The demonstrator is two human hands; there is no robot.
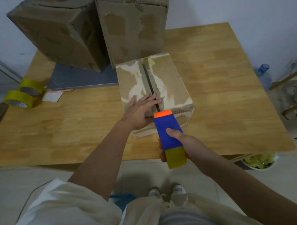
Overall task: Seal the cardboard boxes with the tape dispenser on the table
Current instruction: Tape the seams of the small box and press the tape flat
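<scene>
Both hands work at the near end of a small cardboard box [152, 86] on the wooden table [223, 96]: the left hand [140, 111] lies flat with fingers spread on the box top beside its open centre seam, while the right hand [180, 141] grips a blue and orange tape dispenser [167, 134], its orange tip touching the box's near top edge. Two larger cardboard boxes [133, 25] stand at the far side, and two yellow tape rolls [24, 93] sit at the table's left edge.
</scene>
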